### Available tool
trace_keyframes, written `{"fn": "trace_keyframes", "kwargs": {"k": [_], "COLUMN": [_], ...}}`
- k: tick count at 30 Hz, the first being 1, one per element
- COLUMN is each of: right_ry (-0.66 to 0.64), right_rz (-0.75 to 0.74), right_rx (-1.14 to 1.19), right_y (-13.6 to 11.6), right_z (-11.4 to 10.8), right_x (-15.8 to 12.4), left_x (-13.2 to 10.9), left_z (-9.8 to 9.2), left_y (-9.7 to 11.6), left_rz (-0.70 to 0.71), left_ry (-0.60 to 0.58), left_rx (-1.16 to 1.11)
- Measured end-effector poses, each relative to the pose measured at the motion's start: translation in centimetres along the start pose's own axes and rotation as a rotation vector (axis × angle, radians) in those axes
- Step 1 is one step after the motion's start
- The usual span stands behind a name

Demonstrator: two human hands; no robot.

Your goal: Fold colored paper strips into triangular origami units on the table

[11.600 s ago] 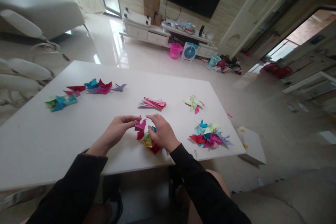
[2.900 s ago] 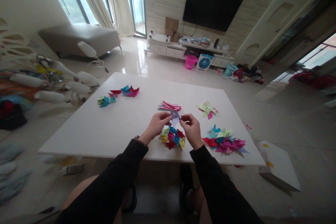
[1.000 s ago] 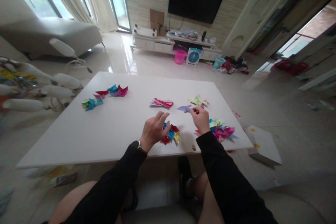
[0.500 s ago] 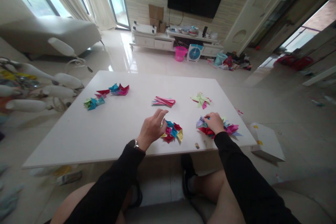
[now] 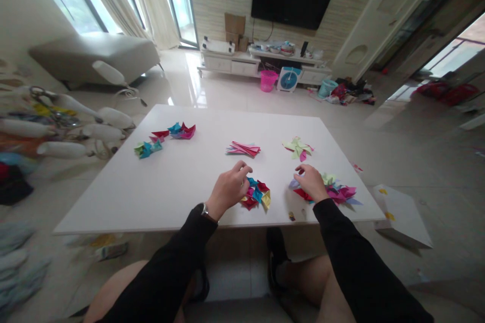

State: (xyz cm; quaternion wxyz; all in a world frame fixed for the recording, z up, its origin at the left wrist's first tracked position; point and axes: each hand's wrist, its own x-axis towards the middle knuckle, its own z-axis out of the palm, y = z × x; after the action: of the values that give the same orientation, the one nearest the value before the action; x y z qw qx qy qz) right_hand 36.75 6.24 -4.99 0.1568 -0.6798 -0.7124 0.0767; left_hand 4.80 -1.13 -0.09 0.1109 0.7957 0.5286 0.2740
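"Where's the lilac folded paper [image 5: 293, 183]?"

"On the surface [image 5: 113, 186], at the left edge of the mixed pile [image 5: 343, 193], just beside the right hand [image 5: 310, 181]. That grip looks open, thumb and fingertips parted; whether the thumb touches the paper, I can't tell."

"And the left hand [image 5: 229, 186]?"

"Loosely curled, a gap between thumb and fingers, nothing visible in it. It hangs at the edge of the colourful cluster [image 5: 258, 195]."

"Anything worry you?"

"The right hand covers part of the pile, so a careless pull could snag a point and drag light pieces along. A dropped left hand might flatten the cluster's folds."

"How many of each?"

"Two hands, one lilac paper by the right one, one cluster, one mixed pile, one pinkish bundle [image 5: 244, 149], one pale-green group [image 5: 297, 148], three small groups [image 5: 186, 132] far left, two tiny objects [image 5: 291, 216] by the near edge. Pieces inside the heaps overlap too much to count."
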Motion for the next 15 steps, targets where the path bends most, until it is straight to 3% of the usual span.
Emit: {"fn": "trace_keyframes", "kwargs": {"k": [9,15], "right_ry": [-0.103,-0.197], "right_rz": [-0.417,-0.557], "right_rx": [0.260,0.348], "right_y": [-8.9,-12.2], "right_z": [2.2,2.4], "right_x": [-3.1,-5.1], "left_x": [0.2,-0.1], "left_z": [1.0,1.2], "left_y": [0.1,0.0], "left_rz": [-0.006,-0.012], "left_ry": [-0.092,-0.125], "left_rx": [-0.025,-0.012]}}
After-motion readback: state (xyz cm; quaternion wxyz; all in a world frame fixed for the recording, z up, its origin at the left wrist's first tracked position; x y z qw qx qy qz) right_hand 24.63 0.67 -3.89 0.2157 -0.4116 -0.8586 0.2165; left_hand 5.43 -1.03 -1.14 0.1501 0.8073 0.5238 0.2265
